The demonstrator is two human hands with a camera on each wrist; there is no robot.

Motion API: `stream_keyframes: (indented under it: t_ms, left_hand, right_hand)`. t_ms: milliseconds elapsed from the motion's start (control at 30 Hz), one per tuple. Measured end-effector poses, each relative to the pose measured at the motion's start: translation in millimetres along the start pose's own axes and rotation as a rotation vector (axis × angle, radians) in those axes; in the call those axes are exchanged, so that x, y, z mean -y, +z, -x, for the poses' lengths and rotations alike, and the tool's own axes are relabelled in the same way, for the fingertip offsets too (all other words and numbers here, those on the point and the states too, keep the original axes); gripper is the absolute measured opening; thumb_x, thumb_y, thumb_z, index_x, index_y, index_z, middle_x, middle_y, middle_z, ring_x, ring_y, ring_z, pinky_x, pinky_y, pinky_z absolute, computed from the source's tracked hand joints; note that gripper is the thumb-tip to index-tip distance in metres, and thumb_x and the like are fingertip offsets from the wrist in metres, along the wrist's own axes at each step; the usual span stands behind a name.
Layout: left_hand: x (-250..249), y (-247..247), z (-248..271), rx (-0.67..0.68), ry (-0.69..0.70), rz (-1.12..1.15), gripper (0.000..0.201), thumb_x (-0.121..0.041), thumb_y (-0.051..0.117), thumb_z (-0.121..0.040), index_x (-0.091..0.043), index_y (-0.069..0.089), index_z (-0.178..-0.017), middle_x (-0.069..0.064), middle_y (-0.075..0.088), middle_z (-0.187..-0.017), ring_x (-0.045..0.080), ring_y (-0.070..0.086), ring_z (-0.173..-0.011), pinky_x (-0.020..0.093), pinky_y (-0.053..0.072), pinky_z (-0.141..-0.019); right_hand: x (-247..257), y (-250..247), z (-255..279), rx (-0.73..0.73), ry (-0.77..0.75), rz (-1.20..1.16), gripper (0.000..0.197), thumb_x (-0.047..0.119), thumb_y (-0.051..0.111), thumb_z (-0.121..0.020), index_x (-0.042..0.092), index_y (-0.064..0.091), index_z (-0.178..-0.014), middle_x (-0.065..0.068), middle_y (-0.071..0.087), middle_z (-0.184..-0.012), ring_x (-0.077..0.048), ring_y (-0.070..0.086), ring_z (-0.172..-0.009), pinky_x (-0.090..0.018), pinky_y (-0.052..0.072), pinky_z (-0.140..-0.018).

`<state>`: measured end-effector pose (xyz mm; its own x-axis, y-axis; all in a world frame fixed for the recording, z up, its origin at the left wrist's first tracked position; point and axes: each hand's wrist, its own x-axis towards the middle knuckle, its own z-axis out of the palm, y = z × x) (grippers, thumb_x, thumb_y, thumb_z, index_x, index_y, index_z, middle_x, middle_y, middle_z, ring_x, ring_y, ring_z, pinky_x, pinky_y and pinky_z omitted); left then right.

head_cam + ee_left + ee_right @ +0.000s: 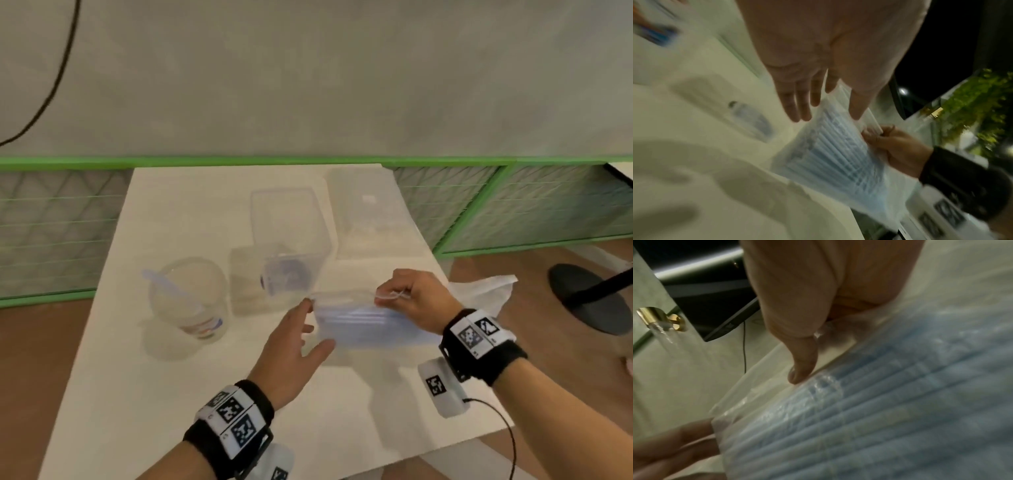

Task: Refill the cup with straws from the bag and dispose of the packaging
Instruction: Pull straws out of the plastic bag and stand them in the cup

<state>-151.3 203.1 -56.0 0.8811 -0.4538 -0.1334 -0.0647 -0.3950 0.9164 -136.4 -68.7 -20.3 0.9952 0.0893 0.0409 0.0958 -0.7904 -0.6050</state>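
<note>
A clear bag of blue straws [363, 323] [838, 154] [879, 418] is held just above the white table [171, 394], near its right side. My right hand [394, 296] [803, 369] pinches the bag's top right edge, seen as a curled fist in the left wrist view [890, 142]. My left hand [310, 325] [818, 104] is spread with straight fingers at the bag's left end, its fingertips touching the plastic. The clear cup [188, 301] stands upright to the left with one pale straw leaning in it.
A tall clear square container [287, 236] and a smaller clear one [245, 281] stand behind the bag. Flat clear packaging [370, 212] lies at the back. A white cloth [479, 291], a black stand base [589, 298] and a green mesh fence [513, 205] are to the right.
</note>
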Motion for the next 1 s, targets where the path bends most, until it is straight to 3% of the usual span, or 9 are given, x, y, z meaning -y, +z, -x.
stream_keyframes:
  t_ms: [133,233,333,467,600,700,800,867,1000]
  left_hand:
    - [20,-40,36,-0.287,-0.034,0.193,0.038,-0.018,0.073,-0.086,-0.031,0.057,-0.118,-0.009,0.066,-0.102,0.006,0.065,-0.084,0.019,0.052,-0.073]
    - [41,-59,55,-0.383,-0.066,0.202,0.021,-0.006,0.075,-0.083,-0.022,0.07,-0.096,-0.006,0.07,-0.088,0.005,0.065,-0.075,0.017,0.049,-0.071]
    - [62,-65,63,-0.446,-0.066,0.07,0.02,0.0,0.076,-0.078,-0.019,0.071,-0.077,-0.012,0.067,-0.087,0.008,0.064,-0.077,0.016,0.048,-0.068]
    - [83,-57,56,-0.47,-0.038,-0.103,0.021,0.003,0.076,-0.077,-0.016,0.068,-0.075,-0.01,0.064,-0.087,0.01,0.061,-0.079,0.011,0.045,-0.064]
    - [96,-43,44,-0.367,-0.056,-0.328,0.023,0.005,0.069,-0.078,-0.017,0.068,-0.08,-0.02,0.055,-0.082,0.006,0.055,-0.074,0.014,0.045,-0.069]
    - [101,-39,37,-0.273,-0.096,-0.408,0.018,0.004,0.067,-0.08,-0.012,0.071,-0.088,-0.026,0.045,-0.082,0.01,0.053,-0.079,0.007,0.036,-0.071]
    - [93,-45,35,-0.269,-0.158,-0.348,0.017,-0.003,0.072,-0.081,-0.016,0.073,-0.092,-0.022,0.054,-0.082,0.009,0.058,-0.08,0.007,0.037,-0.073]
    - [82,-53,40,-0.306,-0.212,-0.188,0.02,-0.005,0.078,-0.078,-0.021,0.073,-0.089,-0.009,0.065,-0.076,0.007,0.063,-0.07,0.008,0.044,-0.071]
    - [61,-66,53,-0.368,-0.247,0.157,0.016,0.0,0.078,-0.077,-0.014,0.073,-0.08,0.009,0.073,-0.074,0.019,0.071,-0.066,0.022,0.057,-0.07]
  right_hand:
    - [27,62,5,0.044,-0.128,-0.068,0.01,0.006,0.074,-0.083,0.015,0.077,-0.084,0.015,0.05,-0.068,-0.002,0.051,-0.065,-0.011,0.034,-0.062]
    - [43,98,4,0.094,-0.225,-0.077,0.014,0.005,0.071,-0.083,0.018,0.075,-0.086,0.016,0.044,-0.071,-0.01,0.047,-0.07,-0.019,0.034,-0.064]
    - [52,123,5,0.135,-0.246,-0.048,0.018,0.036,0.063,-0.087,0.021,0.074,-0.089,0.007,0.051,-0.082,-0.018,0.053,-0.078,-0.033,0.044,-0.07]
    - [54,144,4,0.208,-0.243,0.124,0.035,0.056,0.057,-0.079,0.028,0.071,-0.096,0.008,0.061,-0.102,-0.018,0.059,-0.092,-0.039,0.047,-0.077]
    - [61,154,0,0.267,-0.283,0.258,0.022,0.043,0.066,-0.085,0.024,0.072,-0.095,0.006,0.066,-0.105,-0.023,0.061,-0.096,-0.038,0.043,-0.079]
    - [62,157,-1,0.326,-0.238,0.339,0.023,0.038,0.062,-0.092,0.024,0.071,-0.109,0.005,0.065,-0.114,-0.025,0.053,-0.109,-0.038,0.035,-0.086]
    - [61,157,-2,0.366,-0.191,0.377,0.028,0.041,0.053,-0.097,0.027,0.066,-0.116,0.006,0.062,-0.118,-0.022,0.047,-0.113,-0.036,0.033,-0.089]
    - [61,156,-4,0.373,-0.193,0.369,0.026,0.04,0.053,-0.097,0.027,0.065,-0.116,0.008,0.06,-0.118,-0.02,0.046,-0.113,-0.035,0.032,-0.09]
    - [73,151,-5,0.296,-0.247,0.084,0.036,0.04,0.063,-0.082,0.032,0.06,-0.118,0.013,0.057,-0.113,-0.012,0.05,-0.109,-0.034,0.032,-0.092]
